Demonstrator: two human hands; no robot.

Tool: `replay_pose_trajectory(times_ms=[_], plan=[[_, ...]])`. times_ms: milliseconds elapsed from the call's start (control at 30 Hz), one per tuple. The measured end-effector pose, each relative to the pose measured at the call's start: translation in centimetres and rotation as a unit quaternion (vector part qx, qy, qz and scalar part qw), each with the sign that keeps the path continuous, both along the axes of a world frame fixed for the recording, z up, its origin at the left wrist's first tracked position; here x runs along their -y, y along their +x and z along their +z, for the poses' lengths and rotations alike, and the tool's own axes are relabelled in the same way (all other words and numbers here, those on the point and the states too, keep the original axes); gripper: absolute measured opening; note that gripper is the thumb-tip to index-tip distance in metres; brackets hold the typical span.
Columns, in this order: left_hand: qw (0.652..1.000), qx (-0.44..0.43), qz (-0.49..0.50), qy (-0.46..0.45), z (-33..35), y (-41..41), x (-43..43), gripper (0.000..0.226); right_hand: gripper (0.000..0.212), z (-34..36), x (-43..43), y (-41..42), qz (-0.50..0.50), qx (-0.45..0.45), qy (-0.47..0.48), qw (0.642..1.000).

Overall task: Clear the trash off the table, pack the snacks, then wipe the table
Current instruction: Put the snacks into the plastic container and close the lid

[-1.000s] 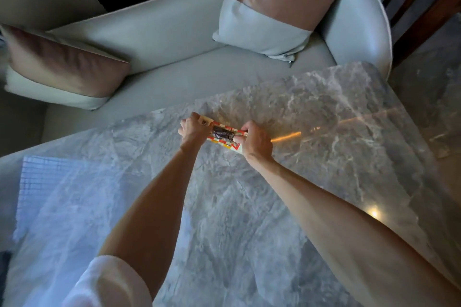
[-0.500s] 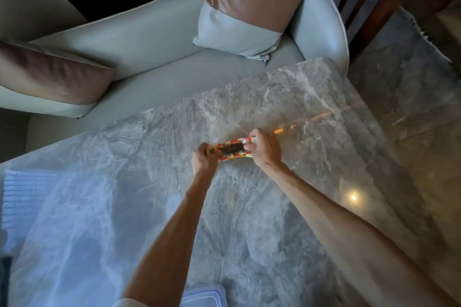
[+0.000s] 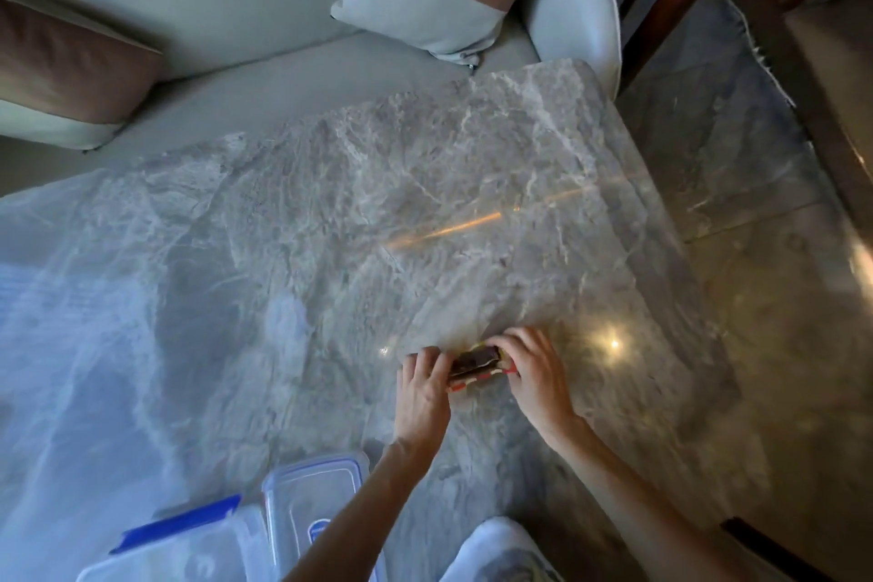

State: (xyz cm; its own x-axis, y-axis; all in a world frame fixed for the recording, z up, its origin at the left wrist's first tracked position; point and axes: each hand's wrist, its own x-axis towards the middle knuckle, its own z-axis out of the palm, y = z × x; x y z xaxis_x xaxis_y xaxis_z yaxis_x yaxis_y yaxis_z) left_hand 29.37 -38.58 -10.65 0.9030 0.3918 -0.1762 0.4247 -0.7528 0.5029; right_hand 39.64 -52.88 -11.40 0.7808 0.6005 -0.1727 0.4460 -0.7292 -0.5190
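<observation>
- Both hands, left hand point(image 3: 422, 385) and right hand point(image 3: 536, 369), grip the snack packet point(image 3: 474, 366), now pulled nearer.
- The plastic container point(image 3: 312, 515) and its lid point(image 3: 179, 543) have come into view: packing looks next.

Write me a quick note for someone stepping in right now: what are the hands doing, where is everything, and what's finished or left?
Left hand and right hand: both grip one snack packet, an end each, low over the marble table.
Clear container with blue clips and its lid sit at the near edge.
Done: no loose trash in view on the table.
Left: put the packet in the container, close it, wipe the table. No cloth in view.
</observation>
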Motion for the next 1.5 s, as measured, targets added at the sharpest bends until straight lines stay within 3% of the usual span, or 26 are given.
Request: replay_pose_trajectory(times_ms=[100,167,233,300,367,433,500,567,667,800,1000,1133,1233,1333,1500], plan=[[0.998,0.005,0.008,-0.06,-0.2,0.6,-0.9,0.024,0.027,0.1,-0.3,1.5,-0.017,-0.085,0.012,0.996],[0.979,-0.018,0.083,-0.184,0.3,1.5,-2.4,0.025,0.012,0.6,-0.4,3.0,-0.024,-0.232,0.001,0.972],[0.937,-0.056,0.163,-0.305,1.1,1.3,-4.0,0.029,0.008,1.6,-0.4,3.8,-0.029,-0.376,0.02,0.926],[0.884,-0.09,0.202,-0.412,2.3,-0.1,-5.2,0.03,0.006,2.8,-0.6,3.5,-0.04,-0.437,0.039,0.898],[0.825,-0.1,0.221,-0.509,3.8,-2.5,-6.2,0.028,0.022,3.9,-1.5,2.6,-0.057,-0.482,0.07,0.872],[0.789,-0.078,0.223,-0.567,5.3,-5.2,-7.3,0.025,0.028,5.4,-3.0,1.1,-0.089,-0.536,0.11,0.833],[0.76,-0.041,0.235,-0.604,6.9,-8.0,-8.6,0.02,0.015,6.8,-4.7,-0.9,-0.123,-0.576,0.146,0.795],[0.743,-0.002,0.247,-0.622,8.4,-11.0,-10.2,0.02,0.008,8.3,-6.5,-3.7,-0.132,-0.588,0.164,0.781],[0.756,0.033,0.259,-0.6,10.0,-16.6,-13.3,0.017,0.01,10.3,-10.1,-9.5,-0.115,-0.56,0.174,0.801],[0.759,0.05,0.313,-0.568,11.7,-25.3,-17.6,0.022,0.021,11.8,-15.6,-18.7,-0.112,-0.478,0.163,0.856],[0.794,-0.021,0.387,-0.469,11.8,-36.8,-21.0,0.011,0.015,9.9,-20.4,-31.6,-0.108,-0.406,0.076,0.904],[0.811,-0.049,0.424,-0.399,9.9,-39.0,-20.7,0.005,0.021,8.9,-22.2,-35.3,-0.093,-0.321,-0.01,0.942],[0.836,-0.076,0.41,-0.356,9.1,-38.3,-19.9,0.005,0.028,8.3,-22.9,-36.3,-0.09,-0.289,-0.095,0.948],[0.854,-0.088,0.393,-0.33,8.7,-37.5,-19.2,0.021,0.034,8.1,-23.4,-36.7,-0.118,-0.3,-0.107,0.94],[0.845,-0.104,0.386,-0.355,7.7,-37.6,-18.8,0.024,0.044,7.7,-23.4,-37.6,-0.159,-0.335,-0.148,0.917]])
